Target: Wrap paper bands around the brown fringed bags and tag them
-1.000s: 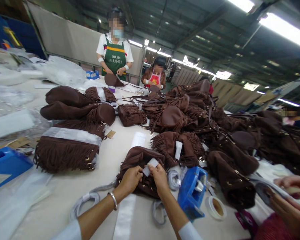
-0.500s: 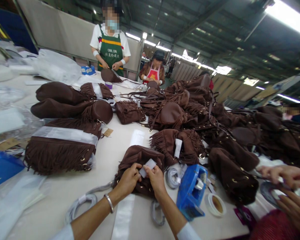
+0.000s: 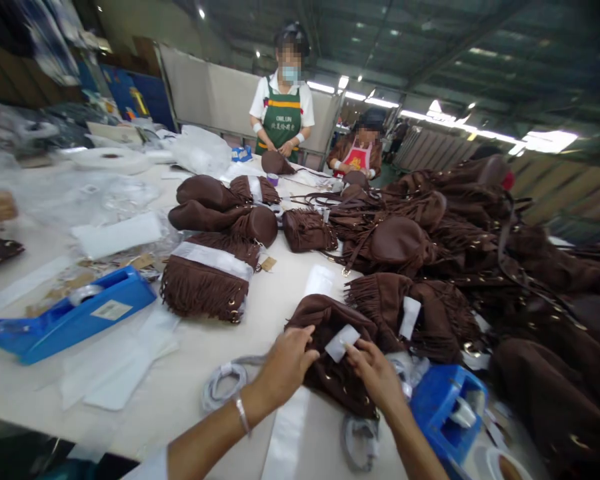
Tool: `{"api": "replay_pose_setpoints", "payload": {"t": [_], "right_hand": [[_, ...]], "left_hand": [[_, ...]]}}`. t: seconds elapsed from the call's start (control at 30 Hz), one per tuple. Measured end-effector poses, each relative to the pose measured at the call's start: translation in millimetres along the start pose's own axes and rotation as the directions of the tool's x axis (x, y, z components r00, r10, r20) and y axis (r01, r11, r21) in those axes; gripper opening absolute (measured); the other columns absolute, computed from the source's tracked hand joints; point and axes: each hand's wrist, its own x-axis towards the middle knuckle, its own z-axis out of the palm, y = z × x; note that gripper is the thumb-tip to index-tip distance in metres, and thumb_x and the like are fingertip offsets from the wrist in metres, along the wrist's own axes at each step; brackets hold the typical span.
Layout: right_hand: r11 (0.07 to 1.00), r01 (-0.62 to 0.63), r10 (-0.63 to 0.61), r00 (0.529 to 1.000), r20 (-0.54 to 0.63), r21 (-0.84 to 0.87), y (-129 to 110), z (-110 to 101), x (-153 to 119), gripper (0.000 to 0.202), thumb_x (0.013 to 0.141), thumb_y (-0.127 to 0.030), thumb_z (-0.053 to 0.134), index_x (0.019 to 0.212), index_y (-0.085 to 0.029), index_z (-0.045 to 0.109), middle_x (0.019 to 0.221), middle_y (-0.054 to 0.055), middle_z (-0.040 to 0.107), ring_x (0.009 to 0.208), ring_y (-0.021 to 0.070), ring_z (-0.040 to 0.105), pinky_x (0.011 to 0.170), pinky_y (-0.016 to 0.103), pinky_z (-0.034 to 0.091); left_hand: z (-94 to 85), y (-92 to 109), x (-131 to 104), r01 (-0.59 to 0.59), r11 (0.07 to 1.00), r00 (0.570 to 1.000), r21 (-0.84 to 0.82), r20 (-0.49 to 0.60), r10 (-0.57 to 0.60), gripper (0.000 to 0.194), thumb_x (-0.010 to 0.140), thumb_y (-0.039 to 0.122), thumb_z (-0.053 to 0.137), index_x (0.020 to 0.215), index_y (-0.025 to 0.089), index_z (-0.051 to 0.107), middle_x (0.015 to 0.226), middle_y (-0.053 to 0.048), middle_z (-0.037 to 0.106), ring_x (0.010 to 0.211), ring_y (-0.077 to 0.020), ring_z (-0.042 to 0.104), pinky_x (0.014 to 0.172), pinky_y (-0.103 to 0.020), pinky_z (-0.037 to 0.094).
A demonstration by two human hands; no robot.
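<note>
While the right hand pinches a small whitish slip over the brown bag, the left hand is at the bag's left side, thumb and index spread apart. Bag's just slouched on the table, coiled grey strap to its left, blue tape dispenser off to the right.

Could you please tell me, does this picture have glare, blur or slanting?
Head view: ceiling lamps glare white; head view: the scene leans, lamps sloping down rightward; head view: hanging material, upper left, looks smeared; head view: white tag at lower centre looks blank.
</note>
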Motion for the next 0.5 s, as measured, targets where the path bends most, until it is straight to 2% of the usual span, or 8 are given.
{"api": "replay_pose_setpoints", "payload": {"t": [0.07, 0.13, 0.17, 0.23, 0.3, 0.33, 0.4, 0.5], "right_hand": [[0.940, 0.098, -0.123, 0.991, -0.059, -0.327, -16.0, -25.4, -5.4, 0.039, 0.086, -0.055, 0.055, 0.105, -0.023, 0.066, 0.092, 0.006, 0.075, 0.084, 0.0267, 0.070, 0.071, 0.035, 0.051], [0.822, 0.189, -0.280, 0.956, -0.092, -0.538, -33.9, -37.4, -2.0, 0.037, 0.091, -0.051, 0.048, 0.114, -0.025, 0.062, 0.103, 0.007, 0.073, 0.090, 0.0282, 0.069, 0.076, 0.038, 0.050], [0.755, 0.270, -0.374, 0.926, -0.053, -0.598, -42.7, -37.2, 3.8, 0.038, 0.093, -0.047, 0.048, 0.121, -0.024, 0.059, 0.114, 0.009, 0.070, 0.100, 0.0291, 0.067, 0.082, 0.040, 0.050], [0.612, 0.441, -0.489, 0.864, 0.124, -0.657, -57.7, -27.0, 22.4, 0.050, 0.091, -0.037, 0.052, 0.137, -0.018, 0.047, 0.137, 0.016, 0.055, 0.125, 0.0310, 0.052, 0.098, 0.043, 0.043], [0.544, 0.501, -0.366, 0.863, 0.348, -0.673, -67.7, -11.4, 45.2, 0.059, 0.087, -0.027, 0.057, 0.142, -0.013, 0.040, 0.144, 0.020, 0.048, 0.130, 0.0305, 0.048, 0.102, 0.042, 0.040], [0.540, 0.510, -0.313, 0.860, 0.402, -0.670, -70.8, -4.6, 56.2, 0.060, 0.083, -0.024, 0.062, 0.140, -0.013, 0.043, 0.138, 0.019, 0.054, 0.124, 0.0296, 0.053, 0.099, 0.039, 0.041], [0.542, 0.492, -0.243, 0.868, 0.434, -0.681, -74.8, 2.8, 74.0, 0.052, 0.079, -0.021, 0.066, 0.128, -0.014, 0.053, 0.122, 0.017, 0.065, 0.112, 0.0288, 0.061, 0.092, 0.035, 0.044], [0.556, 0.461, -0.214, 0.883, 0.417, -0.691, -82.4, -4.5, 86.4, 0.030, 0.078, -0.024, 0.068, 0.106, -0.016, 0.064, 0.105, 0.014, 0.071, 0.101, 0.0285, 0.064, 0.085, 0.033, 0.044]], "left_hand": [[-37.1, -7.3, -30.2, 0.000, 0.998, 0.998, 0.056, -0.056, 0.003, 0.038, 0.095, 0.034, 0.041, 0.130, 0.023, 0.052, 0.117, -0.007, 0.064, 0.114, -0.0215, 0.055, 0.106, -0.038, 0.036], [-66.7, -23.6, -58.9, 0.118, 0.955, 0.983, 0.272, -0.171, -0.073, 0.040, 0.098, 0.038, 0.034, 0.127, 0.018, 0.054, 0.110, -0.008, 0.065, 0.111, -0.0216, 0.056, 0.104, -0.038, 0.037], [-76.3, -33.2, -70.5, 0.186, 0.910, 0.978, 0.370, -0.160, -0.135, 0.042, 0.098, 0.039, 0.034, 0.128, 0.017, 0.053, 0.112, -0.008, 0.065, 0.114, -0.0223, 0.055, 0.104, -0.038, 0.038], [-84.4, -52.0, -85.9, 0.230, 0.844, 0.973, 0.484, -0.100, -0.208, 0.043, 0.095, 0.040, 0.041, 0.128, 0.017, 0.053, 0.117, -0.009, 0.063, 0.116, -0.0241, 0.054, 0.103, -0.037, 0.040], [-81.4, -67.0, -91.3, 0.220, 0.825, 0.971, 0.521, -0.041, -0.234, 0.038, 0.091, 0.032, 0.047, 0.124, 0.016, 0.057, 0.117, -0.009, 0.063, 0.113, -0.0249, 0.056, 0.099, -0.036, 0.042], [-78.0, -72.8, -91.0, 0.212, 0.825, 0.972, 0.524, -0.025, -0.234, 0.036, 0.089, 0.026, 0.048, 0.121, 0.015, 0.060, 0.115, -0.010, 0.063, 0.112, -0.0253, 0.057, 0.098, -0.036, 0.043], [-72.1, -81.3, -87.1, 0.196, 0.822, 0.973, 0.534, -0.004, -0.230, 0.036, 0.085, 0.016, 0.045, 0.118, 0.013, 0.061, 0.111, -0.012, 0.063, 0.109, -0.0258, 0.058, 0.096, -0.037, 0.043], [-71.6, -88.2, -80.1, 0.157, 0.835, 0.978, 0.527, 0.033, -0.205, 0.035, 0.084, 0.012, 0.043, 0.113, 0.015, 0.063, 0.106, -0.011, 0.063, 0.104, -0.0250, 0.059, 0.093, -0.037, 0.044]]}}
